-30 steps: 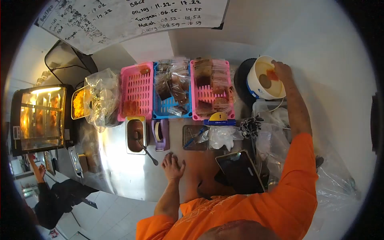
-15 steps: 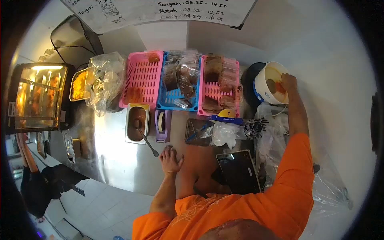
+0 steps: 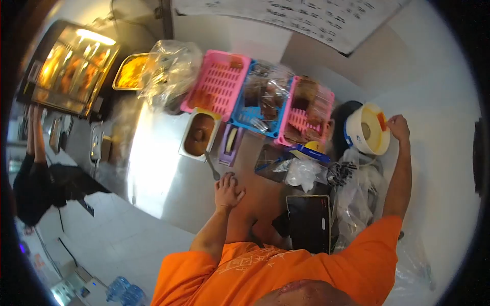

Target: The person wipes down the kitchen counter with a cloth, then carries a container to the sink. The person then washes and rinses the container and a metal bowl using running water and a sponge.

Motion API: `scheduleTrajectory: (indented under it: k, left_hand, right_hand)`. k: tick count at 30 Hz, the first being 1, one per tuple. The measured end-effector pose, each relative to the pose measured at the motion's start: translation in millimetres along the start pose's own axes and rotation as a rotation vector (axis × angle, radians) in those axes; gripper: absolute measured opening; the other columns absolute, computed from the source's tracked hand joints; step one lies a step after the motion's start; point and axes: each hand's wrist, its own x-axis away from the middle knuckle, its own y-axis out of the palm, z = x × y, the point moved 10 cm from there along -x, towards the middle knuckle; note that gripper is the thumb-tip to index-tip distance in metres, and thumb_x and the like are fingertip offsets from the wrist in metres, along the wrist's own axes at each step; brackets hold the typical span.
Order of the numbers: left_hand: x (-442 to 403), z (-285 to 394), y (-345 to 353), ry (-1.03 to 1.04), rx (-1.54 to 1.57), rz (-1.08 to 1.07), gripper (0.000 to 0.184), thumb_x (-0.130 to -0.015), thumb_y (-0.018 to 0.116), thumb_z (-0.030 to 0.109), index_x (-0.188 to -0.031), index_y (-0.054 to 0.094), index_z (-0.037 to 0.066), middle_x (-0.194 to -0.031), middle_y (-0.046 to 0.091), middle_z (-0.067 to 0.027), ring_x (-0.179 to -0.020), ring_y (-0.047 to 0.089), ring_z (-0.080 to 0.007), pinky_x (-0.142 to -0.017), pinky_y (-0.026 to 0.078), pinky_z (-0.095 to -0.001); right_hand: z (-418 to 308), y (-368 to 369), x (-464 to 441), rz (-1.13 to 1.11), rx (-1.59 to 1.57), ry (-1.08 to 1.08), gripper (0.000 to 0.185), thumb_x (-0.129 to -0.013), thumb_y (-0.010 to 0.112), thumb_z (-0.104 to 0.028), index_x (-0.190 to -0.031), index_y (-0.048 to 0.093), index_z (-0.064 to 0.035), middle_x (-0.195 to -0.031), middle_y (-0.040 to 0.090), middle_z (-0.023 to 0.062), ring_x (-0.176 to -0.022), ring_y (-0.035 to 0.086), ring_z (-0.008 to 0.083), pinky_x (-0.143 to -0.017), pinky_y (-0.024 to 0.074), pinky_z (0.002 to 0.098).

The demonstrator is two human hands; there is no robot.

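Right hand: fingertips are pinching an orange-red item (image 3: 382, 121); the hand (image 3: 399, 127) is standing at the far right rim of the tub.
Orange-red item: it is showing inside the rim, too small to identify.
White tub (image 3: 356, 127): it is holding pale, cloudy liquid.
Left hand: the hand (image 3: 228, 193) is lying palm down on the counter, fingers loosely spread, near a spoon (image 3: 212, 167).
Metal counter (image 3: 194, 176): it is gleaming white at left and reflecting reddish brown near the person's orange shirt (image 3: 286, 260).
Baskets: a pink basket (image 3: 217, 84), a blue basket (image 3: 250, 113) and a second pink one (image 3: 301, 121) are forming a row.
Nearer edge: a dark tablet (image 3: 309, 224) is lying right of the left hand.
Left end: a lit display cabinet (image 3: 74, 69) is glowing yellow.
Wall (image 3: 439, 102): it is rising pale behind, a handwritten whiteboard (image 3: 306, 15) hanging above.
Room: a person in dark clothing (image 3: 33, 194) is standing below the cabinet in view, beside pale floor (image 3: 122, 219).
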Motion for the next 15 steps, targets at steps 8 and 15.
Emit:
scheduleTrajectory:
  k: [8, 15]
  left_hand:
    - [3.8, -3.1, -7.3, 0.02, 0.046, 0.024, 0.04, -0.077, 0.063, 0.045, -0.095, 0.056, 0.01, -0.13, 0.05, -0.0084, -0.117, 0.046, -0.0277, -0.097, 0.032, -0.0438]
    - [6.9, -6.5, -1.3, 0.024, -0.014, -0.013, 0.042, -0.078, 0.061, 0.047, -0.099, 0.056, 0.011, -0.13, 0.05, -0.0076, -0.112, 0.047, -0.0278, -0.096, 0.032, -0.0445]
  right_hand:
    - [-312.7, -43.7, 13.0, -0.174, -0.246, -0.422, 0.037, -0.071, 0.07, -0.036, -0.078, 0.069, -0.0003, -0.078, 0.067, 0.0187, -0.078, 0.066, 0.0273, -0.073, 0.0498, 0.0378]
    - [-616.5, 32.5, 40.2, -0.151, -0.357, -1.271, 0.024, -0.071, 0.074, -0.026, -0.076, 0.066, -0.0035, -0.075, 0.066, 0.0152, -0.073, 0.065, 0.0273, -0.068, 0.0508, 0.0378]
